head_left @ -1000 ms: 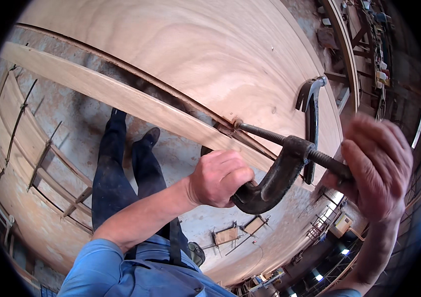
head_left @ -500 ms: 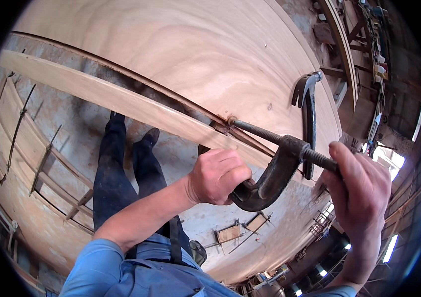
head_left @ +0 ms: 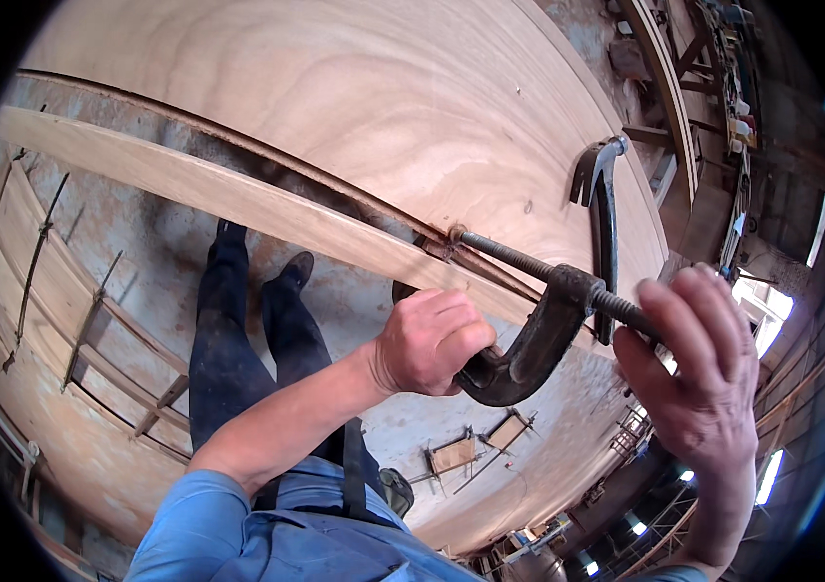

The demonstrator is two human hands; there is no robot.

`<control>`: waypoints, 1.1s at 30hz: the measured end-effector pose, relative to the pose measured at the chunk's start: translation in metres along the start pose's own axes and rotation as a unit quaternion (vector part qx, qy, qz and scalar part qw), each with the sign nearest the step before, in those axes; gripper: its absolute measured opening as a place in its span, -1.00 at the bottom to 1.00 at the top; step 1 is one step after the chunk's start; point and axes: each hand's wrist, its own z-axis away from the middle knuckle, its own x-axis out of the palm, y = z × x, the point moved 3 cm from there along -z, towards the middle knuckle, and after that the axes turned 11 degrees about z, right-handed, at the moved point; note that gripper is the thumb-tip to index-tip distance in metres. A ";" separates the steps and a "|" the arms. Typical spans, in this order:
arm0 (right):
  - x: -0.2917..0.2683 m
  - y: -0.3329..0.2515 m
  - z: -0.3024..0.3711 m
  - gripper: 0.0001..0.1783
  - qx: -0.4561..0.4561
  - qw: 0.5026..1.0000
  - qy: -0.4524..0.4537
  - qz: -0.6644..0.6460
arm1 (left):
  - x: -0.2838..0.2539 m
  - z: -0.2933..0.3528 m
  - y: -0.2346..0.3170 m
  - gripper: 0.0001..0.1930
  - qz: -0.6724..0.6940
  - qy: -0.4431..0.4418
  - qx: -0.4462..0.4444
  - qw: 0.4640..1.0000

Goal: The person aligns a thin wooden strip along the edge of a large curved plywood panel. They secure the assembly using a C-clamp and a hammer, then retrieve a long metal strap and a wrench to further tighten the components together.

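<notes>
My left hand (head_left: 435,341) is closed around the curved iron frame of a G-clamp (head_left: 529,351). The clamp's threaded screw (head_left: 505,254) runs from the panel's edge, through the frame, toward my right hand (head_left: 698,373). That hand is at the outer end of the screw with its fingers loosened and apart; the screw's tip is partly hidden by them. A pale wooden strip (head_left: 238,192) lies along the near edge of a large plywood panel (head_left: 354,107), with a dark gap between them that narrows toward the clamp. The screw's foot sits by the panel's edge.
A claw hammer (head_left: 605,233) lies on the panel's right end. Slatted wooden frames with bar clamps (head_left: 42,228) stand at the left. Small clamped pieces (head_left: 453,454) are on the floor. A long timber (head_left: 669,92) and cluttered shelving are at the right.
My right hand has loosened and its fingers have spread and turned at the screw's end. My left hand keeps its hold on the clamp, which has barely shifted.
</notes>
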 end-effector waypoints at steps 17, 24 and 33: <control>0.002 0.001 -0.046 -0.58 -0.032 0.988 -0.030 -0.146 | -0.001 -0.007 0.001 -0.66 0.026 0.031 0.003 0.999; 0.030 -0.001 -0.055 -0.74 0.018 0.929 0.051 -0.367 | -0.001 -0.002 0.000 -0.69 0.032 0.029 -0.005 0.999; 0.037 0.007 -0.048 -0.71 0.424 0.561 -0.082 -0.706 | 0.003 -0.006 0.000 -0.66 0.019 0.023 -0.018 0.999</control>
